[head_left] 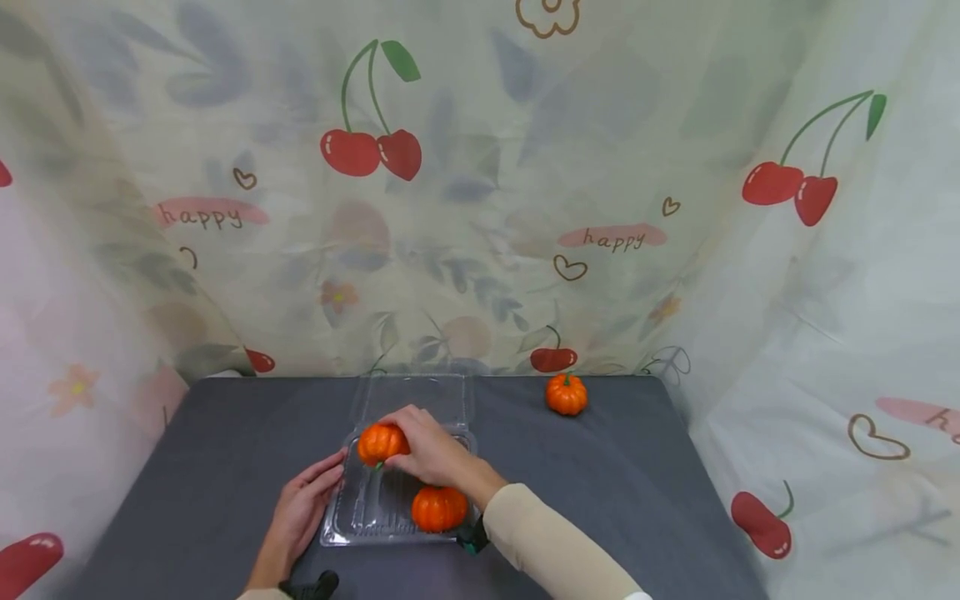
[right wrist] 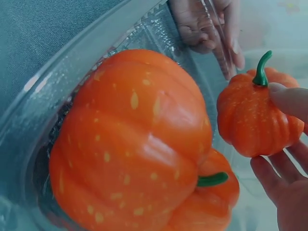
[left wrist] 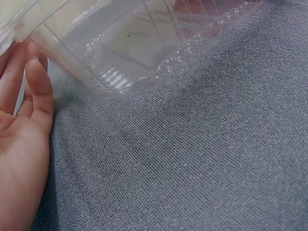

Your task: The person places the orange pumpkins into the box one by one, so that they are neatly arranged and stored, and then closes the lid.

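Note:
My right hand (head_left: 427,446) holds a small orange pumpkin (head_left: 381,444) above the back left part of a clear plastic clamshell box (head_left: 375,533). In the right wrist view, thumb and fingers grip the pumpkin (right wrist: 255,115), whose green stem points up. Another orange pumpkin (head_left: 438,509) sits in the box's front right part, looming large and speckled in the right wrist view. My left hand (head_left: 302,508) is at the box's left side, fingers extended. The left wrist view shows these fingers (left wrist: 38,82) against or very close to the clear wall; contact is hard to tell.
The box's clear lid (head_left: 412,400) stands open toward the back. A third orange pumpkin (head_left: 566,394) rests near the back edge of the dark grey table (head_left: 600,483), right of the box. Printed curtains (head_left: 480,208) hang behind and along both sides.

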The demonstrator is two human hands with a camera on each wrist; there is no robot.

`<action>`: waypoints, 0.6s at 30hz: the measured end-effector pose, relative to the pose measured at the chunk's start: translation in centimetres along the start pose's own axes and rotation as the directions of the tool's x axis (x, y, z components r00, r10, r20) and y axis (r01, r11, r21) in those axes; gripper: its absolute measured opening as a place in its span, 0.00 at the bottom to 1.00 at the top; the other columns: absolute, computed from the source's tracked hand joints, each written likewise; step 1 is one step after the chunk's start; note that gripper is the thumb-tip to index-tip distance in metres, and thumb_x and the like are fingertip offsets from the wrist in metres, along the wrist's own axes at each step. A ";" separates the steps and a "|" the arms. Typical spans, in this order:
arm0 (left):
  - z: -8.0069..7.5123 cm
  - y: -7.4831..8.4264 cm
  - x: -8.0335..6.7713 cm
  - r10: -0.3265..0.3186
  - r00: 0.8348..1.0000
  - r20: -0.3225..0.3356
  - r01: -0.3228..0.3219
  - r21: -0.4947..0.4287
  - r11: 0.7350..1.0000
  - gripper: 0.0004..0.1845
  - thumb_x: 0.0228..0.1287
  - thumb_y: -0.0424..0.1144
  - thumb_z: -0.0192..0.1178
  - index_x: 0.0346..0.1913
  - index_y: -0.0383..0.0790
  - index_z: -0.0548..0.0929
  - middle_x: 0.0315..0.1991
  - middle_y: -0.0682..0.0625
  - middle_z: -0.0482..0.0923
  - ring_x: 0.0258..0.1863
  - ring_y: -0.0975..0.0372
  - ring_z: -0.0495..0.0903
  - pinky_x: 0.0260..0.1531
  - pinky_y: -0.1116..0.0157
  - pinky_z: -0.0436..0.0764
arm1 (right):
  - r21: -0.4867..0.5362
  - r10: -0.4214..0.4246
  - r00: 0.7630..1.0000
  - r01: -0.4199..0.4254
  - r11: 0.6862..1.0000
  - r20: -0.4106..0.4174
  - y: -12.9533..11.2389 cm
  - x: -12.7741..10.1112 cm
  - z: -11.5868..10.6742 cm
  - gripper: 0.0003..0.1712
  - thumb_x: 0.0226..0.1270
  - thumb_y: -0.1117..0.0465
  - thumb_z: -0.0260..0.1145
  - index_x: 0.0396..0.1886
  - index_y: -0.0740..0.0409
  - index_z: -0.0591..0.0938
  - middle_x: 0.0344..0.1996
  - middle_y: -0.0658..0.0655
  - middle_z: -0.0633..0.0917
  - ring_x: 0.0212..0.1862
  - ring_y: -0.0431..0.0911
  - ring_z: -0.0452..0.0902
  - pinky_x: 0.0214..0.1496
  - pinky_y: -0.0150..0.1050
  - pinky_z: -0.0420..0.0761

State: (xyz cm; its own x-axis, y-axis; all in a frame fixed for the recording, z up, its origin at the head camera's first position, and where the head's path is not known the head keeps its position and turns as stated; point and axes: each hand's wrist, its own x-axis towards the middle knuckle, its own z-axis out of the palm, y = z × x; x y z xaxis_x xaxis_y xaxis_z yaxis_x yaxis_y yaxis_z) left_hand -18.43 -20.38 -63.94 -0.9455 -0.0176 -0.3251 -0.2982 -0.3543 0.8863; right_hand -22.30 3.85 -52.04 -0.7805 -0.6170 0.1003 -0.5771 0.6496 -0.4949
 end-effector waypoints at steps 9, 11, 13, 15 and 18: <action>-0.2 -0.1 0.0 0.035 0.999 0.036 -0.034 -0.038 0.999 0.22 0.62 0.36 0.63 0.60 0.42 0.79 0.49 0.65 0.84 0.52 0.73 0.80 0.50 0.73 0.80 | -0.021 0.039 0.998 -0.038 0.999 0.043 0.0 0.8 0.9 0.32 0.58 0.49 0.71 0.62 0.42 0.72 0.54 0.46 0.76 0.53 0.41 0.71 0.57 0.34 0.75; -0.2 -0.1 0.0 0.025 0.999 0.026 -0.024 -0.032 0.999 0.23 0.61 0.37 0.64 0.60 0.42 0.78 0.49 0.65 0.83 0.52 0.73 0.80 0.50 0.73 0.80 | -0.027 0.043 0.998 -0.042 0.999 0.047 0.0 0.9 1.1 0.32 0.57 0.49 0.71 0.62 0.41 0.72 0.54 0.46 0.76 0.53 0.41 0.71 0.56 0.34 0.76; -0.3 -0.1 0.1 0.007 1.000 0.011 -0.007 -0.029 1.000 0.24 0.60 0.38 0.65 0.60 0.42 0.78 0.50 0.65 0.83 0.52 0.73 0.80 0.51 0.73 0.80 | -0.033 0.047 0.997 -0.045 0.998 0.054 0.1 1.0 1.4 0.32 0.57 0.48 0.71 0.62 0.40 0.72 0.54 0.45 0.76 0.52 0.41 0.71 0.56 0.33 0.76; -0.2 -0.1 0.2 -0.008 1.000 -0.001 0.008 -0.022 1.000 0.26 0.58 0.39 0.67 0.61 0.42 0.78 0.50 0.65 0.83 0.53 0.73 0.80 0.51 0.73 0.80 | -0.031 0.049 0.997 -0.047 0.998 0.062 0.2 1.1 1.6 0.32 0.57 0.48 0.71 0.61 0.39 0.71 0.54 0.45 0.76 0.52 0.41 0.71 0.57 0.34 0.76; -0.2 0.0 0.2 -0.017 1.000 -0.007 0.017 -0.025 1.000 0.27 0.57 0.39 0.67 0.61 0.42 0.77 0.49 0.65 0.84 0.53 0.73 0.79 0.52 0.73 0.79 | -0.034 0.052 0.996 -0.050 0.998 0.072 0.2 1.3 1.8 0.32 0.57 0.47 0.71 0.61 0.38 0.71 0.53 0.45 0.77 0.51 0.41 0.72 0.56 0.34 0.76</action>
State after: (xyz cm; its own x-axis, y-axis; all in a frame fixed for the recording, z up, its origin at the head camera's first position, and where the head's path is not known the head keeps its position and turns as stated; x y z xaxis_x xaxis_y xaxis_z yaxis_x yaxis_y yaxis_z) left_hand -18.56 -20.58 -64.02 -0.9394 -0.0185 -0.3423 -0.3104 -0.3780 0.8722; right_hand -22.97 2.40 -53.54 -0.7904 -0.6125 0.0121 -0.5453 0.6944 -0.4695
